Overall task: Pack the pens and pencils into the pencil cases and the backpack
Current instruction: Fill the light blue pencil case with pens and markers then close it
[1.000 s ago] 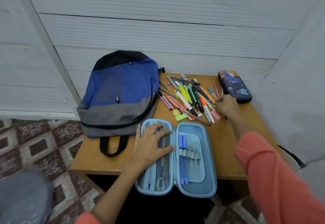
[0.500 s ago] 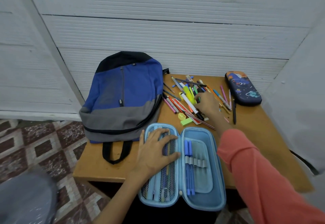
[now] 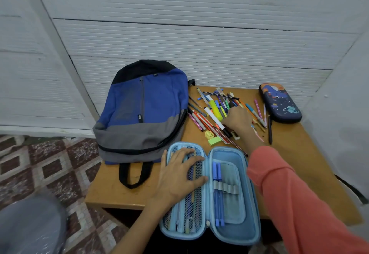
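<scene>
Two pencil cases, one backpack (image 3: 143, 110), one pile of pens (image 3: 214, 110) on your desk (image 3: 111, 194).
Your left hand (image 3: 177, 176) stays flat on the mesh half of the open blue case (image 3: 235, 231) at the front edge; two blue pens (image 3: 217, 194) sit in its loops. Your right hand (image 3: 237, 119), a second ago beside the dark case (image 3: 280, 104) at the far right corner, now covers the pile, fingers curled under; a grip cannot be told.

Lt-blue case (image 3: 239, 231) open flat (pens (image 3: 216, 110) piled behind).
</scene>
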Motion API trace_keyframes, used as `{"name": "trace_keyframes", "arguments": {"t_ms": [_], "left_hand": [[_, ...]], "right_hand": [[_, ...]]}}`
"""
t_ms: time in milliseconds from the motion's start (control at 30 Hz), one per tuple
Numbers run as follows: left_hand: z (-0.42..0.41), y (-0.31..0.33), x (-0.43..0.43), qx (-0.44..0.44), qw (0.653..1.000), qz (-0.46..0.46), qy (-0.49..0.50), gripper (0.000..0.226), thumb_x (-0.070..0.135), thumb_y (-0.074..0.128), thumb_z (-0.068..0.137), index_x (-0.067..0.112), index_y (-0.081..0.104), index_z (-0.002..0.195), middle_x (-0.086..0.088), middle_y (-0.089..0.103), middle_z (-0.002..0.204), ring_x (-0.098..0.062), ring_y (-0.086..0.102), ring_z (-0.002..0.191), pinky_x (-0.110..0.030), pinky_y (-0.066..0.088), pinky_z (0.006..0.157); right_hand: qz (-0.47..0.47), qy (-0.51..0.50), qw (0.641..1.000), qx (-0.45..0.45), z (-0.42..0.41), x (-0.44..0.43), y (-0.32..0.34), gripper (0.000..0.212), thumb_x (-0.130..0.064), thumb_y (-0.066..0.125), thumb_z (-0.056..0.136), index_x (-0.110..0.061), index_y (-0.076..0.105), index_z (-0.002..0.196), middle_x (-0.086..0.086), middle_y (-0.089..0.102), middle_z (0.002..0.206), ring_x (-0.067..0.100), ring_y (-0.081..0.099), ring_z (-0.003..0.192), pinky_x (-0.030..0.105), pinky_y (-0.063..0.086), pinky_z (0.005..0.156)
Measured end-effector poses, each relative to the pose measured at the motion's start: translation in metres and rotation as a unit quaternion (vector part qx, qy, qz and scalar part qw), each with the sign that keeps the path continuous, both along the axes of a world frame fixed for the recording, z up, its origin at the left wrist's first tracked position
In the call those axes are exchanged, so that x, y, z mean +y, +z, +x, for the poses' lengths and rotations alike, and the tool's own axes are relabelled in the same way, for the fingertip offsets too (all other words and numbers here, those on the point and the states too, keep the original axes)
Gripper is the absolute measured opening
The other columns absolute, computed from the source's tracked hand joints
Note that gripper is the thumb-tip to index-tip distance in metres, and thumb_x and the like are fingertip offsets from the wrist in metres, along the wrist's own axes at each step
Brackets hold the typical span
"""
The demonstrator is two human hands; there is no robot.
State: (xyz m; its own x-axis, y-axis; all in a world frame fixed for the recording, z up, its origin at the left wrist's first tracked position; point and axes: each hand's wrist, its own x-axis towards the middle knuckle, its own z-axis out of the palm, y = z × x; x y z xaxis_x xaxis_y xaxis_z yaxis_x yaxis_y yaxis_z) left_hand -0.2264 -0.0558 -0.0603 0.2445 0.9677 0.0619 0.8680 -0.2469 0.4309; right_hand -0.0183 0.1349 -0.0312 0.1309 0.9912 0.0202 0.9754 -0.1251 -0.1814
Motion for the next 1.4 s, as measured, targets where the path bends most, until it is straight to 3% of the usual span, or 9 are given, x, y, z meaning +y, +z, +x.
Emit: {"name": "trace_keyframes", "arguments": {"t_ms": [167, 300, 433, 533, 600, 833, 1100, 1300, 1400], "left_hand": [[0.0, 0.0, 0.0, 0.001, 1.0, -0.003, 0.001, 0.06, 0.079, 0.036, 0.078, 0.052, 0.04, 0.132, 0.022, 0.028, 0.144, 0.0, 0.017, 0.14, -0.05, -0.007, 0.117], [0.0, 0.0, 0.0, 0.004, 1.0, -0.001, 0.003, 0.059, 0.077, 0.039, 0.079, 0.051, 0.041, 0.132, 0.022, 0.028, 0.144, 0.001, 0.018, 0.139, -0.049, -0.007, 0.117], [0.0, 0.0, 0.001, 0.004, 1.0, 0.002, 0.005, 0.062, 0.079, 0.036, 0.076, 0.052, 0.041, 0.131, 0.023, 0.029, 0.143, 0.0, 0.021, 0.138, -0.048, -0.007, 0.118], [0.001, 0.0, 0.001, 0.002, 1.0, 0.003, 0.005, 0.067, 0.082, 0.03, 0.072, 0.052, 0.042, 0.131, 0.023, 0.03, 0.143, 0.0, 0.022, 0.138, -0.048, -0.006, 0.118], [0.001, 0.0, 0.0, 0.003, 1.0, 0.003, 0.007, 0.068, 0.082, 0.029, 0.071, 0.052, 0.042, 0.131, 0.023, 0.03, 0.143, 0.0, 0.023, 0.138, -0.049, -0.005, 0.117], [0.003, -0.001, 0.001, 0.001, 1.0, 0.004, 0.01, 0.058, 0.077, 0.043, 0.078, 0.052, 0.044, 0.13, 0.022, 0.032, 0.142, -0.001, 0.025, 0.137, -0.049, -0.007, 0.116], [0.003, -0.002, 0.001, 0.0, 1.0, 0.013, 0.009, 0.069, 0.083, 0.03, 0.07, 0.051, 0.045, 0.129, 0.021, 0.034, 0.141, -0.002, 0.027, 0.136, -0.051, -0.004, 0.117], [0.002, -0.001, 0.001, 0.004, 1.0, 0.005, 0.008, 0.06, 0.077, 0.042, 0.077, 0.05, 0.044, 0.131, 0.02, 0.033, 0.143, -0.003, 0.026, 0.137, -0.051, -0.005, 0.117], [0.003, 0.0, 0.001, 0.002, 1.0, 0.002, 0.008, 0.057, 0.075, 0.045, 0.079, 0.05, 0.044, 0.131, 0.02, 0.032, 0.143, -0.003, 0.025, 0.138, -0.051, -0.005, 0.117]], "right_hand": [[0.019, -0.022, 1.0, -0.008, -0.009, -0.003, -0.003, 0.019, -0.022, 0.064, 0.087, -0.006, 0.063, 0.097, 0.013, 0.064, 0.099, 0.03, 0.06, 0.096, 0.037, 0.049, 0.076], [0.048, -0.065, 0.992, 0.101, -0.007, -0.005, 0.001, 0.021, -0.022, 0.065, 0.087, -0.007, 0.055, 0.078, 0.011, 0.056, 0.076, 0.028, 0.054, 0.07, 0.032, 0.043, 0.06], [0.008, -0.073, 0.956, 0.285, 0.005, -0.015, 0.019, 0.023, -0.004, 0.069, 0.084, -0.001, 0.059, 0.063, 0.021, 0.068, 0.072, 0.023, 0.059, 0.05, 0.035, 0.055, 0.056], [-0.069, -0.071, 0.888, 0.449, 0.012, -0.038, 0.033, 0.007, 0.009, 0.064, 0.085, 0.006, 0.061, 0.091, 0.02, 0.07, 0.088, 0.019, 0.063, 0.045, 0.028, 0.058, 0.051], [-0.132, -0.047, 0.858, 0.494, 0.013, -0.058, 0.039, 0.027, 0.011, 0.062, 0.086, 0.003, 0.055, 0.11, 0.02, 0.068, 0.091, 0.02, 0.066, 0.051, 0.026, 0.057, 0.051], [-0.293, 0.032, 0.848, 0.44, 0.007, -0.128, 0.032, 0.016, 0.015, 0.058, 0.085, 0.002, 0.054, 0.094, 0.021, 0.068, 0.082, 0.026, 0.07, 0.059, 0.027, 0.057, 0.053], [-0.275, -0.001, 0.848, 0.453, 0.01, -0.152, 0.013, 0.031, 0.01, 0.071, 0.08, -0.001, 0.048, 0.099, 0.017, 0.068, 0.066, 0.024, 0.068, 0.052, 0.03, 0.058, 0.049], [-0.305, 0.065, 0.879, 0.361, 0.011, -0.15, 0.015, 0.036, 0.0, 0.079, 0.076, -0.008, 0.047, 0.091, 0.013, 0.071, 0.072, 0.017, 0.069, 0.057, 0.021, 0.041, 0.038], [-0.325, 0.093, 0.881, 0.33, 0.012, -0.143, 0.024, 0.031, -0.004, 0.079, 0.076, -0.008, 0.05, 0.087, 0.013, 0.072, 0.074, 0.017, 0.069, 0.056, 0.02, 0.041, 0.039]]}}
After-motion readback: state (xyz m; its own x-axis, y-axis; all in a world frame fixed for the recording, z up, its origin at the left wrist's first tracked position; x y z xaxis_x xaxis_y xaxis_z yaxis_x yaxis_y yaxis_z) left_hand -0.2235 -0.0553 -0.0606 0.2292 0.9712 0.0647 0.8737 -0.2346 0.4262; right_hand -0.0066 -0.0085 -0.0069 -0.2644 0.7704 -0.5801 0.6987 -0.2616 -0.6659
